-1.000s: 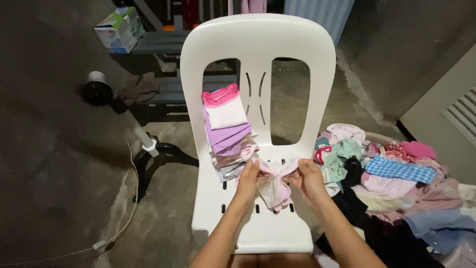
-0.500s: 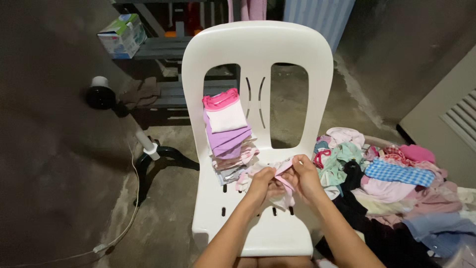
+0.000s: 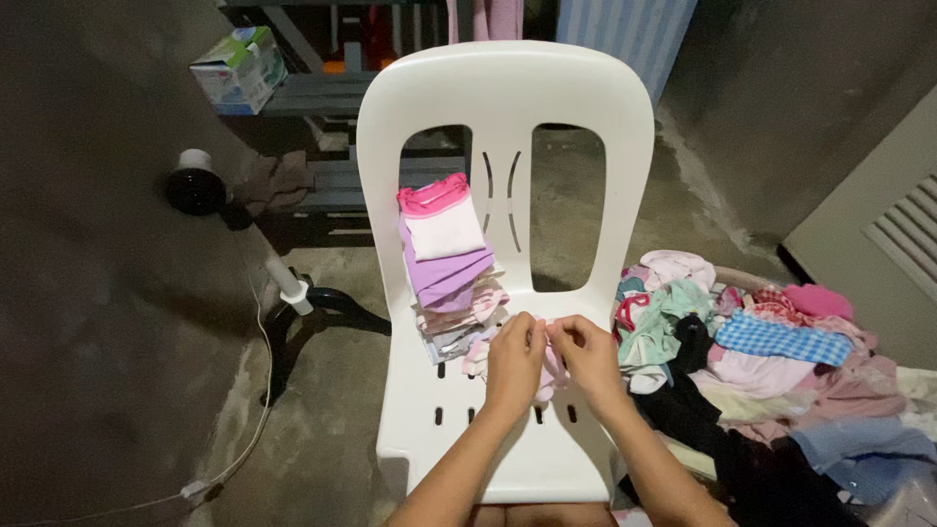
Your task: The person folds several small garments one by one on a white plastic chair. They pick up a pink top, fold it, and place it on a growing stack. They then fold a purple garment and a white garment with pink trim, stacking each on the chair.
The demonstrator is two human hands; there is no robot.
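Mid-fold: my left hand [image 3: 514,359] and right hand [image 3: 586,356] each have their grip pinched on the small pale pink cloth garment [image 3: 552,368] over the white plastic chair [image 3: 508,195] seat; I'd judge it needs flattening, then stacking on the folded clothes pile [image 3: 447,259].

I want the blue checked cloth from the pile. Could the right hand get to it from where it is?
Probably yes. The blue checked cloth lies on top of the pile, uncovered, off to the right hand's own side. But that hand is busy pinching the small pink garment with the left hand.
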